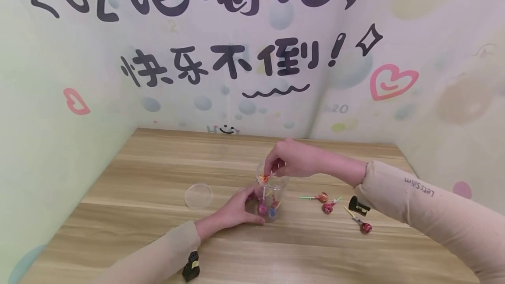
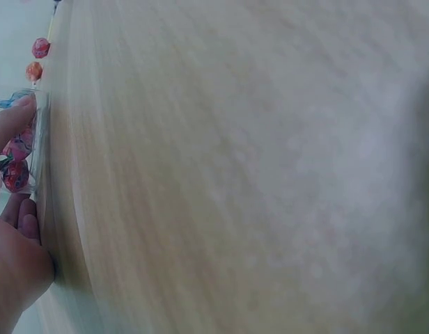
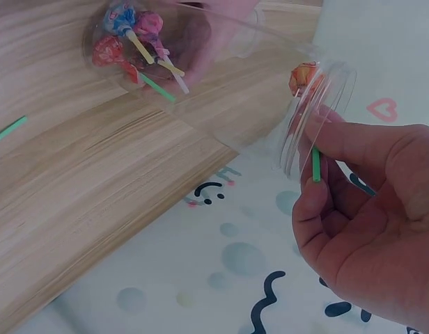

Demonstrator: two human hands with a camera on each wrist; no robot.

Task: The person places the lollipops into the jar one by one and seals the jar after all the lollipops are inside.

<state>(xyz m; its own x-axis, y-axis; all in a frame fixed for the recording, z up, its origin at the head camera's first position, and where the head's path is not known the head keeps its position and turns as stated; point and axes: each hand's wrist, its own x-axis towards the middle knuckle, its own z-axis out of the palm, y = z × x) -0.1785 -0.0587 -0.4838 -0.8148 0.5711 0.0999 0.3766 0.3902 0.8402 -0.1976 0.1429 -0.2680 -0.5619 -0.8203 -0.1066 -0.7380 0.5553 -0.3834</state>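
Note:
A clear plastic cup [image 1: 282, 193] stands upright on the table, with my left hand [image 1: 238, 209] gripping its side low down. Through its wall show a blue lollipop [image 3: 120, 19], a pink lollipop [image 3: 149, 25] and a red lollipop [image 3: 110, 51], heads at the bottom and sticks up. At the cup's mouth, my right hand [image 1: 293, 159] pinches an orange lollipop [image 3: 303, 78] by its green stick. In the right wrist view, that wrapped head is just inside the rim. The left wrist view catches the left thumb [image 2: 14, 125] against the cup wall.
To the right of the cup lie an orange lollipop [image 1: 323, 197], a pinkish-red lollipop [image 1: 327, 207] and a dark red lollipop [image 1: 366, 228]. A round clear lid [image 1: 198, 196] lies flat to the left. Behind the wooden table [image 1: 158, 165] rises a printed wall [image 1: 189, 113].

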